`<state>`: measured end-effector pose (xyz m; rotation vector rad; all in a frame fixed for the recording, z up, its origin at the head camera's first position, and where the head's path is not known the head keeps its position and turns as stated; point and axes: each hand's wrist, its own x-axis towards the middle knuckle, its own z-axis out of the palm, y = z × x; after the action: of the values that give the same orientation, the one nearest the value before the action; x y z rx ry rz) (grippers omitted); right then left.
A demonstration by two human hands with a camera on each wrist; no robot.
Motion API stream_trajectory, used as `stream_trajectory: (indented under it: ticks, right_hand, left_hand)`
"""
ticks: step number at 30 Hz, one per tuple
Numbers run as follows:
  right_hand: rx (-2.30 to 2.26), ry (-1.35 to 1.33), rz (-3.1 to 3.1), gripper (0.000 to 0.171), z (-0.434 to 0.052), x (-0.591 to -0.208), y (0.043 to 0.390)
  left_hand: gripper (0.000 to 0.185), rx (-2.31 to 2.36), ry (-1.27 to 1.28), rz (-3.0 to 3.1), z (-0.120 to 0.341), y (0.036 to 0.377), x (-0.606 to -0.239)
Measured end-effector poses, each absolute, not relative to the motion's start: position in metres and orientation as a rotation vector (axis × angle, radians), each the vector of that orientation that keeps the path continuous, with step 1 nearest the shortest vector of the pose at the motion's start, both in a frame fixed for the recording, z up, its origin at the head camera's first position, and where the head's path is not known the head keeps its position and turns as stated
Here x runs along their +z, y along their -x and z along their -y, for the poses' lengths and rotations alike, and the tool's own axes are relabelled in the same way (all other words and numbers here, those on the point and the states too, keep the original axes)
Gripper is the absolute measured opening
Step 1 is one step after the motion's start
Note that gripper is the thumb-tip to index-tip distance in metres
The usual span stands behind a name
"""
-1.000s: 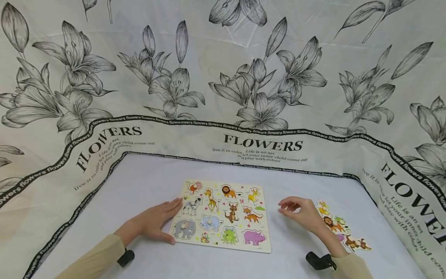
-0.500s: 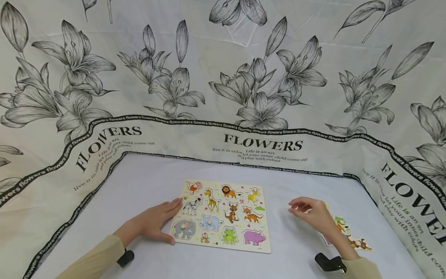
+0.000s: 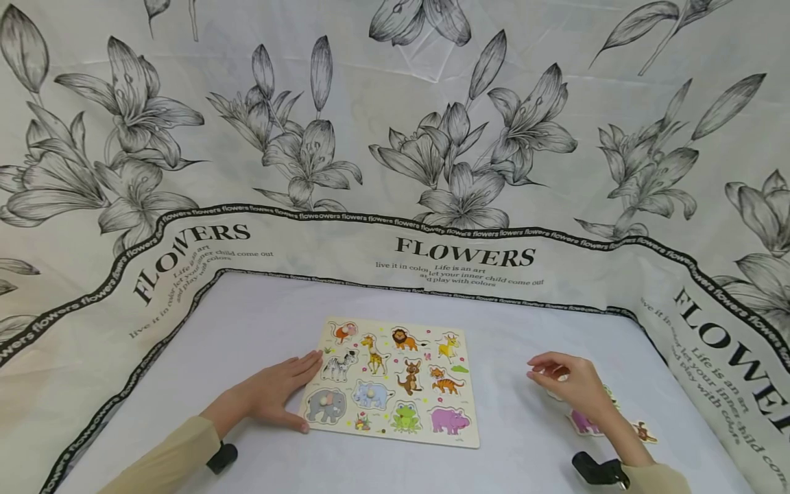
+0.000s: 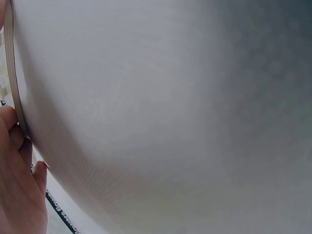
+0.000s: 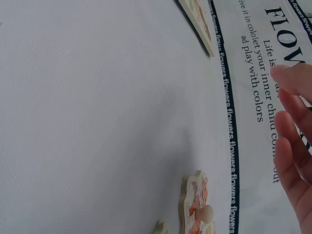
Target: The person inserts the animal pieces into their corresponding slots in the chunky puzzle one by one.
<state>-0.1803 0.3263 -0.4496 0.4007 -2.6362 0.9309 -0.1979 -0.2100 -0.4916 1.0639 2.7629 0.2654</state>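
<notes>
Loose animal puzzle pieces (image 3: 583, 422) lie on the worktop (image 3: 259, 322) at approx 3 o'clock of the wooden puzzle board (image 3: 459, 439), well apart from it. Judging by look: thin flat wood cut-outs, light, stiff, w/ small pegs on top; best pinched by the peg or the edge. Right hand (image 3: 570, 384) hovers over them, fingers loosely curled, grip holding nothing. Left hand (image 3: 278, 394) lies flat w/ straight fingers against the board's 9 o'clock edge, bracing it. Floral cloth (image 3: 395, 137) behind.
</notes>
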Motion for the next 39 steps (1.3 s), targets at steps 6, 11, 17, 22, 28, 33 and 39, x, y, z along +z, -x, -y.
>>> stream_trajectory:
  ticks: [6, 11, 17, 22, 28, 33, 39]
  right_hand:
    - [0.885, -0.330, 2.684, 0.020, -0.335, -0.451, 0.177]
    - [0.893, -0.298, 2.712, 0.024, -0.344, -0.453, 0.175]
    - [0.899, -0.253, 2.731, 0.023, -0.358, -0.459, 0.173]
    - [0.909, -0.239, 2.744, 0.024, -0.363, -0.458, 0.170]
    - [0.854, -0.212, 2.767, 0.025, -0.371, -0.459, 0.169]
    - [0.843, -0.164, 2.823, 0.030, -0.380, -0.458, 0.168]
    - [0.828, -0.099, 2.853, 0.034, -0.390, -0.457, 0.166]
  left_hand:
    - [0.111, 0.265, -1.086, -2.772, 0.210, 0.199, -0.494]
    - [0.112, 0.264, -1.090, -2.773, 0.211, 0.199, -0.494]
    - [0.111, 0.279, -1.080, -2.769, 0.211, 0.197, -0.493]
    - [0.112, 0.271, -1.082, -2.779, 0.211, 0.197, -0.492]
    - [0.112, 0.256, -1.088, -2.779, 0.211, 0.198, -0.493]
    - [0.112, 0.253, -1.093, -2.780, 0.211, 0.198, -0.493]
    - [0.112, 0.259, -1.094, -2.776, 0.211, 0.198, -0.492]
